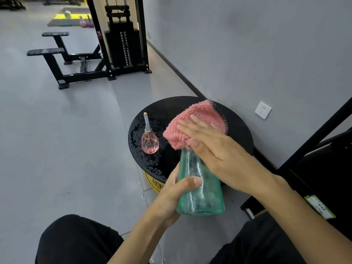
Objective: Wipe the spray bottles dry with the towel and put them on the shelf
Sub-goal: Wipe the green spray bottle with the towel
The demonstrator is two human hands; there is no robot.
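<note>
Your left grip is clenched round the lower half of the green spray bottle: the thumb lies across its near face and the fingers wrap behind it. You hold the bottle in the air between your knees and the bench, touching nothing else. Its long axis runs from the flat base, which is nearest you and low in the view, up to the narrow neck, which points away from you toward the bench and leans a little to your left. Droplets cling to its wall.

Your right grip clasps the pink towel over the bottle's top. The fingers lie almost straight across the cloth and the thumb presses its lower edge at the neck, so the spray head is hidden under the towel.

The pink spray bottle stands upright on the left part of the round black bench, well apart from the green one, with its slim capped nozzle pointing straight up. The bench top around it is beaded with water.

A wall socket sits on the grey wall beyond the bench, and a black cable machine stands farther along the floor.
</note>
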